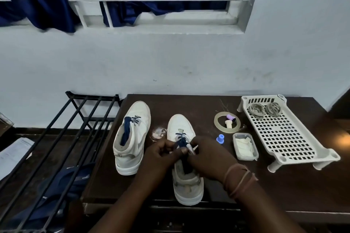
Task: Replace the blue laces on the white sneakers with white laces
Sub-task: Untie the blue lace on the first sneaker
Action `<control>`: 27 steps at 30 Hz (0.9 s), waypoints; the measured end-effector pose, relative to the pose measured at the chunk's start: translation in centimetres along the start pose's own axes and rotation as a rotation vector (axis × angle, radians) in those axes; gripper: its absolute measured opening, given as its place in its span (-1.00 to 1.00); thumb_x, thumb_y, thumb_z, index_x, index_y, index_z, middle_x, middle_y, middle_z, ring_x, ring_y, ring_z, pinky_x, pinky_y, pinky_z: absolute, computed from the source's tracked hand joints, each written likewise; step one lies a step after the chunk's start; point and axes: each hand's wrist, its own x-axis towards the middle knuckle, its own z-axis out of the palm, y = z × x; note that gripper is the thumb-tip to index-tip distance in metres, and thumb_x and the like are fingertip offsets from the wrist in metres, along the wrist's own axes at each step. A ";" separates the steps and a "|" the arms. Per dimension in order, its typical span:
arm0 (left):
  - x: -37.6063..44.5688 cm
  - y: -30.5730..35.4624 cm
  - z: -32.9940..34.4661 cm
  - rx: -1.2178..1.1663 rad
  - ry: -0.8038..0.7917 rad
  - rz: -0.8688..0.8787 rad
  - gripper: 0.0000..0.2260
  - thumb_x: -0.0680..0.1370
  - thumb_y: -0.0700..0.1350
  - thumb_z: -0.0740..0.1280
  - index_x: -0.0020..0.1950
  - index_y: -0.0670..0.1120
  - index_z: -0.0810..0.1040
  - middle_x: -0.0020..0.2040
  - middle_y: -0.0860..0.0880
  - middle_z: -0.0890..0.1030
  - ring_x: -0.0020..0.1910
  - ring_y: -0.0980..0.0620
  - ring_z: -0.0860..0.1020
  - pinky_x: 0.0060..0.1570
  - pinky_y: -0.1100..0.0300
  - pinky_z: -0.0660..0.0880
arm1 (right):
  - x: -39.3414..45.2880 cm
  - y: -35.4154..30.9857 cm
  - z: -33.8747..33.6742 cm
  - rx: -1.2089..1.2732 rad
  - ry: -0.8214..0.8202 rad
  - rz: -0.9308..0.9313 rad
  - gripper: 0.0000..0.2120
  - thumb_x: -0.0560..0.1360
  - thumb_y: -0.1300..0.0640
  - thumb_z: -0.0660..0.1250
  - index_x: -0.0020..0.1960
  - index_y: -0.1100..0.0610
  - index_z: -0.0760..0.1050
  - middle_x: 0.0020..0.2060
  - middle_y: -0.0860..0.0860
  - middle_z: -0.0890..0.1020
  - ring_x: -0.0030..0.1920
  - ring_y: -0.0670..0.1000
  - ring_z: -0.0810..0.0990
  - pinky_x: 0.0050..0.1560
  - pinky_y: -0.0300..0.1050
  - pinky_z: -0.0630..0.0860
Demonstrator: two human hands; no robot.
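Observation:
Two white sneakers stand on a dark table (246, 179). The left sneaker (132, 138) holds a blue lace (127, 129) in its upper eyelets. The right sneaker (186, 174) points away from me, and a blue lace (180, 139) crosses its tongue. My left hand (161, 154) and my right hand (207, 155) meet over that shoe's lacing, and both pinch the blue lace there. My hands hide the middle of the shoe. Two coiled pale laces (264, 109) lie on a white perforated rack (287, 138) at the right.
A tape ring (217, 119) with a purple spool (231, 117), a blue cap (220, 138) and a small plastic box (245, 146) sit between the shoe and the rack. A black metal shoe rack (62, 138) stands left of the table. A wall lies behind.

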 end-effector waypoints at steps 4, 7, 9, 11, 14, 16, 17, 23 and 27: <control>1.1 0.2 -0.8 0.061 -0.001 0.047 -0.80 0.41 -0.03 0.59 -0.16 -0.13 0.68 -0.19 -0.21 0.69 -0.21 -0.11 0.64 -0.12 -0.11 0.55 | 0.2 -0.7 -0.7 0.157 -0.089 0.054 -0.92 0.45 0.17 0.29 -0.09 0.10 0.54 -0.27 0.09 0.68 -0.33 0.09 0.70 -0.32 -0.03 0.67; 0.9 1.3 -0.8 0.005 0.011 0.032 -0.86 0.48 -0.07 0.55 -0.19 -0.13 0.73 -0.23 -0.20 0.71 -0.24 -0.22 0.66 -0.14 -0.07 0.59 | 0.5 -0.5 -0.8 0.111 -0.072 0.038 -0.91 0.44 0.13 0.30 -0.06 0.09 0.53 -0.24 0.06 0.68 -0.27 0.07 0.70 -0.25 -0.05 0.66; 0.9 1.7 -1.2 -0.091 0.021 -0.013 -0.85 0.51 -0.12 0.51 -0.21 -0.16 0.73 -0.24 -0.21 0.71 -0.25 -0.13 0.66 -0.15 0.02 0.62 | 0.5 0.2 -0.6 0.054 -0.028 -0.012 -0.81 0.44 0.07 0.35 0.05 0.03 0.50 -0.19 -0.05 0.65 -0.18 -0.05 0.66 -0.09 -0.11 0.62; 1.0 1.7 -1.7 -0.198 -0.028 -0.081 -0.82 0.54 -0.11 0.47 -0.22 -0.16 0.71 -0.21 -0.16 0.70 -0.23 -0.05 0.62 -0.18 0.12 0.60 | 0.3 0.4 -0.3 0.118 0.028 -0.098 -0.67 0.44 0.12 0.40 0.18 -0.06 0.48 -0.15 -0.14 0.59 -0.13 -0.17 0.59 -0.07 -0.31 0.51; 1.1 1.8 -2.2 -0.460 -0.161 -0.182 -0.77 0.57 -0.02 0.37 -0.26 -0.07 0.60 -0.20 -0.07 0.62 -0.25 0.04 0.52 -0.20 0.18 0.48 | 0.4 0.0 0.0 0.144 0.111 -0.306 -0.66 0.40 0.25 0.41 0.11 -0.07 0.58 -0.03 -0.17 0.59 -0.01 -0.20 0.55 0.01 -0.35 0.47; 1.2 2.0 -2.4 -0.678 -0.238 -0.243 -0.76 0.57 0.00 0.33 -0.27 -0.04 0.51 -0.25 -0.04 0.55 -0.24 0.03 0.53 -0.15 0.15 0.47 | 0.8 -0.2 0.2 0.234 0.164 -0.322 -0.76 0.42 0.26 0.40 -0.02 -0.05 0.61 -0.06 -0.14 0.63 -0.09 -0.19 0.58 -0.04 -0.33 0.49; 1.4 2.2 -2.6 -0.777 -0.262 -0.258 -0.77 0.58 0.00 0.32 -0.25 -0.04 0.49 -0.28 -0.02 0.50 -0.24 0.03 0.54 -0.15 0.14 0.48 | 1.0 -0.2 0.3 0.329 0.181 -0.292 -0.82 0.43 0.27 0.40 -0.09 0.00 0.61 -0.12 -0.12 0.65 -0.17 -0.18 0.59 -0.09 -0.30 0.50; 3.4 1.6 -3.3 -0.950 -0.250 -0.262 -0.77 0.61 -0.02 0.28 0.13 -0.10 0.62 -0.23 0.06 0.51 -0.29 0.13 0.48 -0.26 0.28 0.46 | 1.5 -0.1 -0.7 0.978 0.099 -0.023 -0.83 0.48 0.30 0.38 -0.21 0.07 0.58 -0.25 0.11 0.64 -0.34 0.02 0.52 -0.36 -0.15 0.37; 3.8 0.7 -3.0 -0.925 -0.181 -0.225 -0.70 0.65 -0.10 0.24 0.34 -0.09 0.59 0.02 0.00 0.67 -0.03 0.05 0.62 0.09 0.13 0.51 | 1.2 -1.6 -2.9 1.274 0.093 -0.044 -0.85 0.56 0.40 0.25 -0.11 0.21 0.50 -0.26 0.16 0.63 -0.42 0.03 0.52 -0.47 -0.17 0.41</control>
